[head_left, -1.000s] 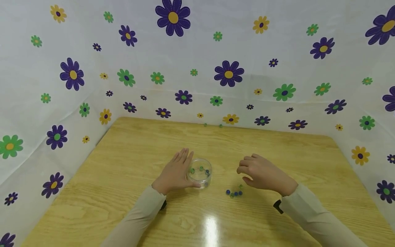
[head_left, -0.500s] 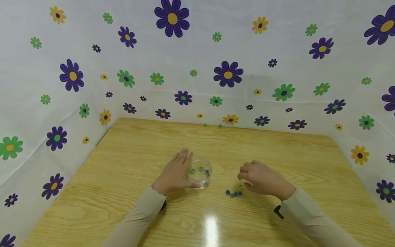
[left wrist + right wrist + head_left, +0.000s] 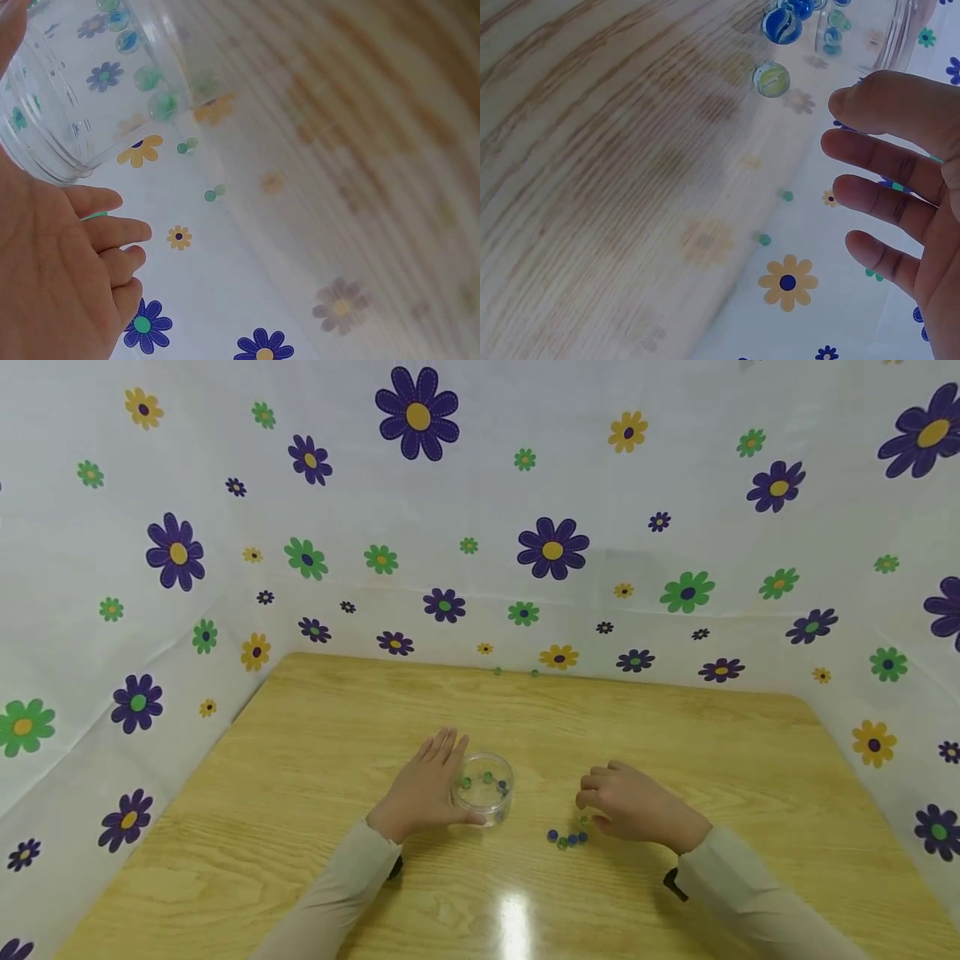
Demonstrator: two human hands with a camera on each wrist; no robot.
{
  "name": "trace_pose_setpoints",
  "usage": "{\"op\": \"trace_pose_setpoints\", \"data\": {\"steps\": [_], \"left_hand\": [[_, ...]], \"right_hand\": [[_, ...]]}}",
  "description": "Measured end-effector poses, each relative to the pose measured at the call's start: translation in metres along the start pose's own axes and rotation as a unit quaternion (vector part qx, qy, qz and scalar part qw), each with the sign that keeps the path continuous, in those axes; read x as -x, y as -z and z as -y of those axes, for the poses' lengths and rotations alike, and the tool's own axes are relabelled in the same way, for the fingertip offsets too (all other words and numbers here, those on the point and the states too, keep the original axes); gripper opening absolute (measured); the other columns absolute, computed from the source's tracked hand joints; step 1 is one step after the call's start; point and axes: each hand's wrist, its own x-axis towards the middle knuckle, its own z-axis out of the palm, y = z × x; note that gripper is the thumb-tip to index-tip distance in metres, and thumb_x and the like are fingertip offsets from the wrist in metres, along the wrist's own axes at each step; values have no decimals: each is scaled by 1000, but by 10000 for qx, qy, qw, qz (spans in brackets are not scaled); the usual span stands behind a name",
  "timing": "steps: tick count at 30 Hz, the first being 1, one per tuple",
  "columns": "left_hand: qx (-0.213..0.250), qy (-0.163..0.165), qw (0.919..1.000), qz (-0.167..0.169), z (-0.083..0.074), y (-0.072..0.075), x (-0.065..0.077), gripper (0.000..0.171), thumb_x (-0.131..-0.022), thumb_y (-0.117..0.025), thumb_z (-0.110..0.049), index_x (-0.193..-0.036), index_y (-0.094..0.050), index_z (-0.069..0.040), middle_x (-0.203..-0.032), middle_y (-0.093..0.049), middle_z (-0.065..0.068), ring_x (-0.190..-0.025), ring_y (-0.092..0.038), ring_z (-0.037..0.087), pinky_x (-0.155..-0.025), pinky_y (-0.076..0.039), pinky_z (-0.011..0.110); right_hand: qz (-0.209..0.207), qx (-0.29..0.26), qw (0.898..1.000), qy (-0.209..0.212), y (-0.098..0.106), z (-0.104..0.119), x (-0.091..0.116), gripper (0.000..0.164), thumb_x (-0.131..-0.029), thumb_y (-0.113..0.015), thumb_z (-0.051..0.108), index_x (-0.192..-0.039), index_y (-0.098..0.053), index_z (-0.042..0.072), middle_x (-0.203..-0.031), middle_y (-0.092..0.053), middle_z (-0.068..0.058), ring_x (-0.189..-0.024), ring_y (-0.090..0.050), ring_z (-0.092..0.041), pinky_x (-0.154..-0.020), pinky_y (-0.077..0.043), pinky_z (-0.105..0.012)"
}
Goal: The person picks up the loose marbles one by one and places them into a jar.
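A clear round jar stands on the wooden table with several green and blue glass marbles in it. My left hand rests against its left side, fingers straight along the back and thumb across the front. In the left wrist view the fingertips lie just past the jar's rim. To the jar's right, several loose marbles lie in a small cluster, blue and green. My right hand hovers just right of them, nearest a yellow-green marble. Its thumb and fingers are apart, with no marble between them in the right wrist view.
Two small green marbles, one left of the other, lie at the table's back edge against the flowered cloth. The cloth also rises along the left and right sides. The wooden table shows a bright reflection at the front.
My right hand has come down closer to the yellow-green marble. My left hand stays at the jar. The whole head view has shifted slightly.
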Motion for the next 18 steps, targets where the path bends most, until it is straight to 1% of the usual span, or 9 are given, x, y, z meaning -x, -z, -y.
{"op": "trace_pose_setpoints", "data": {"steps": [5,8,18], "left_hand": [[113,25,9999,-21,-1,0,0,118,-70,-62,-73,-149,-17,1,-155,-15,23,-146,-12,33,-120,-14,44],[110,21,9999,-60,-1,-1,1,117,-69,-62,-72,-149,-18,2,-155,-16,24,-146,-14,34,-120,-16,45],[72,48,9999,-126,-2,1,2,117,-69,-63,-72,-149,-20,1,-155,-17,23,-145,-15,34,-119,-17,45]], "right_hand": [[178,-21,9998,-17,-2,1,-1,19,-72,-79,17,-87,-69,17,-83,-65,4,-76,-57,-12,-65,-48,-28],[243,-14,9997,-36,-4,2,-1,19,-71,-80,18,-86,-69,17,-83,-64,4,-76,-58,-12,-65,-49,-28],[199,6,9998,1,-9,0,-1,19,-70,-81,16,-85,-69,18,-83,-64,5,-76,-57,-11,-63,-47,-26]]}}
